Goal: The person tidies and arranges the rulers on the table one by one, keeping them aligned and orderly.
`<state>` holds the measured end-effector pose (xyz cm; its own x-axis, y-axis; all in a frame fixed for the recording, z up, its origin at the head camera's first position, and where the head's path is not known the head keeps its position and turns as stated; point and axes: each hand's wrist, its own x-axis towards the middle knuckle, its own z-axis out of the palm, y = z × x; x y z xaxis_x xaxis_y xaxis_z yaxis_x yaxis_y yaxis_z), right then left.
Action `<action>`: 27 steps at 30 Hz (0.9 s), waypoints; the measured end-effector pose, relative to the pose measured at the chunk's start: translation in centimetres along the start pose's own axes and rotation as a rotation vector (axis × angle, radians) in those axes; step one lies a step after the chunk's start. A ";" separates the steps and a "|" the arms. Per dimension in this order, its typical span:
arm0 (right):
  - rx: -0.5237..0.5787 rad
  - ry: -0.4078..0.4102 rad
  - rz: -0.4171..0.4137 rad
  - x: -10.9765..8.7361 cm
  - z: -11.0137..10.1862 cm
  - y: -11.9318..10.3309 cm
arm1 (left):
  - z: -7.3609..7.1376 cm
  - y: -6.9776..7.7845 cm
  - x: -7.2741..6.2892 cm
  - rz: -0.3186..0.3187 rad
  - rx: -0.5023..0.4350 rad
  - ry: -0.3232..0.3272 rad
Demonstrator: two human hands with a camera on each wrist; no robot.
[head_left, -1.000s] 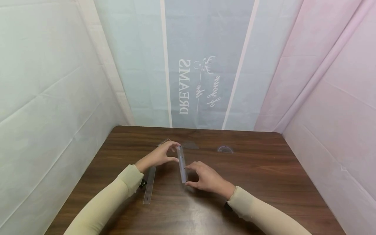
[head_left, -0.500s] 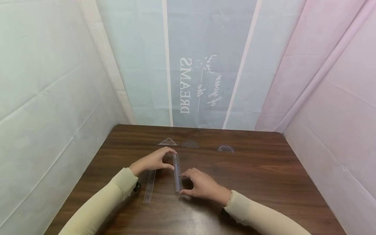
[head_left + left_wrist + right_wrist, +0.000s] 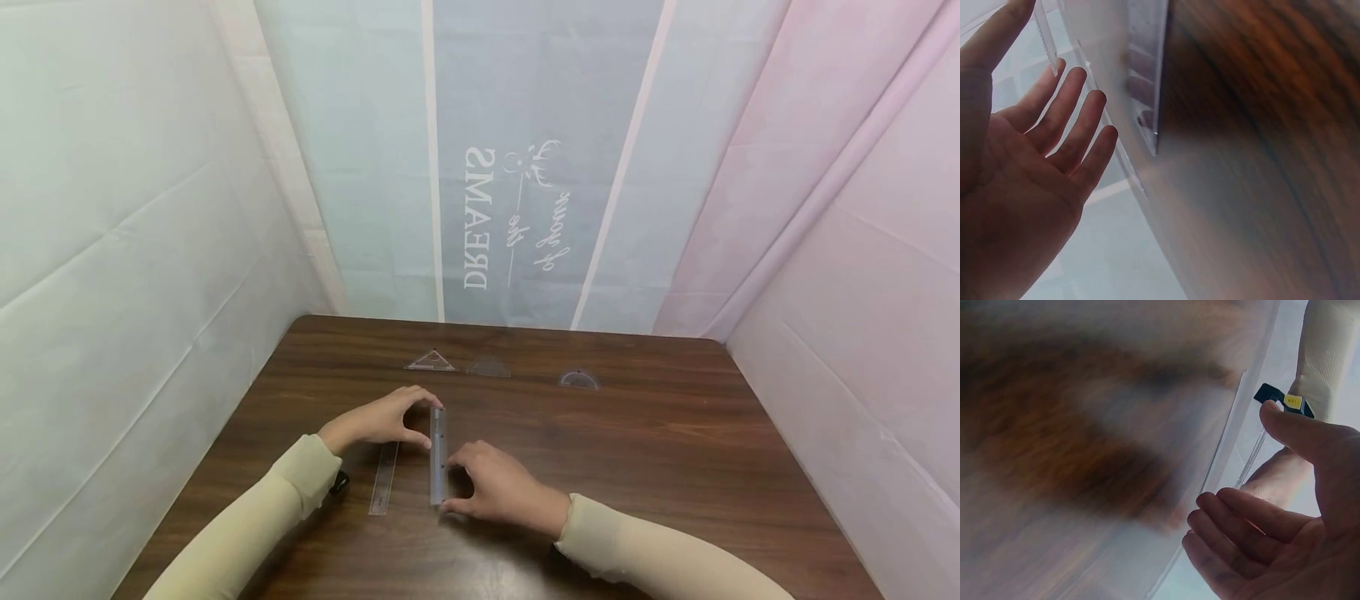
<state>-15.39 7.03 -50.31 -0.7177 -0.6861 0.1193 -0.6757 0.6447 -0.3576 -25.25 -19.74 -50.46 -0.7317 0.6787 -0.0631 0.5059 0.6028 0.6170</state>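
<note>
A clear ruler (image 3: pixel 438 458) stands lengthwise between both hands, over the middle of the table. My left hand (image 3: pixel 382 417) pinches its far part between thumb and index finger, the other fingers spread in the left wrist view. From the right side, my right hand (image 3: pixel 498 483) holds the near part; in the right wrist view the ruler (image 3: pixel 1251 456) spans from thumb tip to index finger. Left of it, a second clear ruler (image 3: pixel 383 483) lies flat on the table, its far end hidden under the left hand.
Along the back of the wooden table (image 3: pixel 675 458) lie a clear set square (image 3: pixel 432 362), a faint half-round protractor (image 3: pixel 489 367) and another protractor (image 3: pixel 580 381) further right. Cloth walls enclose the table at the back (image 3: pixel 375 167) and both sides.
Both hands have moved the held ruler left and closer to the person. The set square, partly covered by the left hand before, now shows fully. The second ruler stays put.
</note>
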 end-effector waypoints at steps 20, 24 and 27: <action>-0.083 -0.038 0.039 1.2 1.6 -2.1 | -0.1 -1.5 -1.2 0.044 0.021 -0.044; -0.107 -0.044 0.037 1.4 1.8 -2.4 | -0.1 -1.5 -1.3 0.031 0.014 -0.046; -0.129 -0.041 0.032 1.5 1.9 -2.5 | -0.1 -1.5 -1.3 0.022 0.016 -0.050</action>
<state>-14.53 3.75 -50.97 -0.7335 -0.6759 0.0710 -0.6705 0.7026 -0.2382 -25.11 -21.58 -51.22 -0.6970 0.7115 -0.0889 0.5293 0.5941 0.6057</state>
